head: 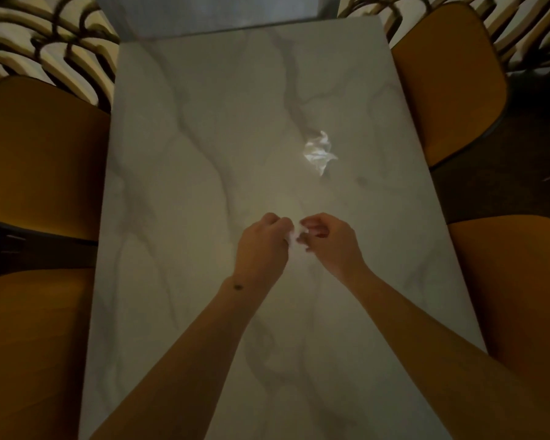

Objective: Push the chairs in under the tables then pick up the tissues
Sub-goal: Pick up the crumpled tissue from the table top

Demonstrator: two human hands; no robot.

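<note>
Head view, tissue between both grips

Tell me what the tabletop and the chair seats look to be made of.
Tabletop: looks like polished marble or a marble-look laminate, pale with grey veins and a soft sheen. Chair seats: smooth mustard-orange upholstery, perhaps faux leather; the dim light leaves it open.
</note>
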